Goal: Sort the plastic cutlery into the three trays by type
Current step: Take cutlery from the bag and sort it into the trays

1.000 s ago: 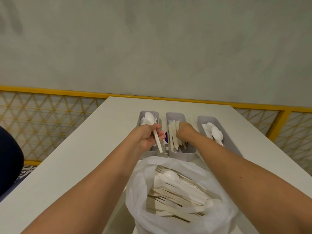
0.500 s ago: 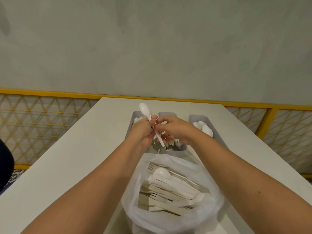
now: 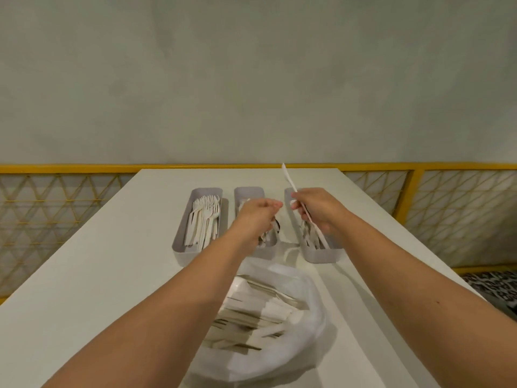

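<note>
Spoon now in right hand

middle tray contents hidden by left hand

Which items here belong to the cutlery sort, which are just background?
In the job:
- three grey plastic trays
- white plastic bag of unsorted cutlery
- white plastic spoon in right hand
- left hand
- white plastic forks

Background:
- yellow lattice railing
- grey wall

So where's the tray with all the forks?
The fork tray is the leftmost of three on the table, just left of the left hand.
</note>
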The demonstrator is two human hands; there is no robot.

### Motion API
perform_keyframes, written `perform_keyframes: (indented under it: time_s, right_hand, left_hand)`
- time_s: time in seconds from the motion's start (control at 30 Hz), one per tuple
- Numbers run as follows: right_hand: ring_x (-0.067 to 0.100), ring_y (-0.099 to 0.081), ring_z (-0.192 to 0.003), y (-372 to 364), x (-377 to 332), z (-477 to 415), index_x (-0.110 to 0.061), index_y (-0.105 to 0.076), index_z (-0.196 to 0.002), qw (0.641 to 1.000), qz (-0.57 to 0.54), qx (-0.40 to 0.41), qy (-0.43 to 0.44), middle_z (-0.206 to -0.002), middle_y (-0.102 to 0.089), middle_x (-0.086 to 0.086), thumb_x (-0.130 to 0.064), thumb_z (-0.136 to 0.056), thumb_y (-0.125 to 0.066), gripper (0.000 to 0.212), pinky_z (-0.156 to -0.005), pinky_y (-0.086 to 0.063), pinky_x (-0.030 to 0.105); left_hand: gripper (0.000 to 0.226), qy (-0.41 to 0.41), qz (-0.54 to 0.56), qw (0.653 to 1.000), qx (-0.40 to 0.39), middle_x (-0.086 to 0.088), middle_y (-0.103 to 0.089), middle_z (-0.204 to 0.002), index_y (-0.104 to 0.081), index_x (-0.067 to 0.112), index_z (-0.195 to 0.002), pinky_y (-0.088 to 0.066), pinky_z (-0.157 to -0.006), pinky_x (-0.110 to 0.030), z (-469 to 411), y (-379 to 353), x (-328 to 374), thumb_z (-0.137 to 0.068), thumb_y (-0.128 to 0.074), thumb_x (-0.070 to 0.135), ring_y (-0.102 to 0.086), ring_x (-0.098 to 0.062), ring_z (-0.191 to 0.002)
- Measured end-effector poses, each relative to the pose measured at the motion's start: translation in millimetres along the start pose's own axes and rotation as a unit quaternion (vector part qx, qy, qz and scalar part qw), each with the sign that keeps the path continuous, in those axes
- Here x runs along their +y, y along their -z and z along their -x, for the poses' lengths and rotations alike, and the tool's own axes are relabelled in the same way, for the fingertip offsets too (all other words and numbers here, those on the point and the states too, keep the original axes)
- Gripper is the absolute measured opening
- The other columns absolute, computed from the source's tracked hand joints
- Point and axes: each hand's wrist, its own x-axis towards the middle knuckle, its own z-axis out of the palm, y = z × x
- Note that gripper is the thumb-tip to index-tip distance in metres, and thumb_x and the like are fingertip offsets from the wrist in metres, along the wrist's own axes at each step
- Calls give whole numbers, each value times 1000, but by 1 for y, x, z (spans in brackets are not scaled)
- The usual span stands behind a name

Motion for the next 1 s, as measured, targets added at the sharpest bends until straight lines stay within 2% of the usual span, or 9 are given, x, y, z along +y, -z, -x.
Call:
perform_keyframes:
  time_s: [0.13, 0.3, 0.43, 0.5, 0.57, 0.63, 0.7, 0.8, 1.0]
  right_hand:
    - [21, -50, -68, 18, 31, -12, 8, -57, -111, 988, 123, 75, -48, -86, -54, 15, -5, -92, -44, 27, -56, -38, 25]
    - [35, -56, -109, 16, 51, -8, 7, -55, -120, 961, 264, 76, -20, -120, -58, 23, 0, -90, -42, 33, -75, -42, 30]
    - [27, -57, -86, 10, 57, -8, -7, -63, -92, 948, 315, 44, -13, -105, -48, 15, 0, -82, -53, 16, -69, -47, 23]
    - [20, -40, -67, 8, 63, -14, -20, -33, -60, 948, 315, 43, -8, -93, -35, 9, -1, -80, -55, 35, -49, -27, 14]
    - [21, -39, -81, 8, 64, -13, -20, -31, -62, 944, 327, 42, -3, -106, -36, 13, -3, -82, -56, 36, -51, -26, 14]
    - [25, -46, -97, 8, 62, -11, -7, -56, -99, 937, 347, 35, 9, -129, -38, 18, -4, -84, -55, 15, -71, -43, 20]
    - [33, -45, -121, 11, 58, -9, -6, -40, -138, 931, 363, 22, 22, -141, -30, 19, -6, -87, -54, 53, -97, -42, 31]
    - [29, -41, -130, 9, 46, -1, -11, -38, -141, 946, 316, 37, 66, -145, -32, 13, -11, -91, -52, 51, -99, -37, 26]
    - [17, -55, -85, -19, 15, 38, -10, -67, -107, 938, 297, -24, 178, -80, -57, -3, -14, -88, -60, 20, -76, -44, 23]
  left_hand:
    - [23, -81, -177, 980, -44, 2, -60, -88, -68, 9, -107, -41, -63, -15, 1, -19, -17, -94, -49, 7, -55, -12, -75]
    - [30, -188, -460, 859, -126, 0, -50, -134, -62, 16, -122, -34, -102, -25, -9, -32, -32, -96, -48, 17, -46, -19, -123]
    - [34, -189, -564, 787, -163, 4, -46, -139, -60, 22, -126, -35, -102, -36, -11, -36, -39, -97, -43, 22, -43, -19, -128]
    - [33, -187, -556, 794, -160, 3, -47, -138, -61, 20, -124, -36, -102, -36, -12, -36, -40, -97, -42, 20, -44, -18, -126]
    - [33, -185, -546, 800, -165, 3, -48, -138, -62, 19, -123, -37, -103, -36, -11, -35, -40, -96, -42, 19, -45, -19, -126]
    - [32, -186, -529, 811, -167, 1, -49, -137, -63, 16, -122, -37, -103, -34, -9, -33, -38, -96, -44, 18, -46, -20, -126]
    - [31, -190, -486, 840, -148, -2, -51, -135, -62, 15, -123, -36, -102, -27, -5, -31, -34, -95, -48, 17, -47, -21, -124]
    - [30, -225, -429, 871, -77, -3, -56, -125, -61, 13, -123, -36, -92, -20, 7, -19, -20, -94, -51, 15, -53, -20, -114]
    - [8, -238, -350, 906, -9, -1, -58, -73, -67, 12, -81, -43, -69, -28, 42, 29, -10, -86, -60, 12, -54, -15, -70]
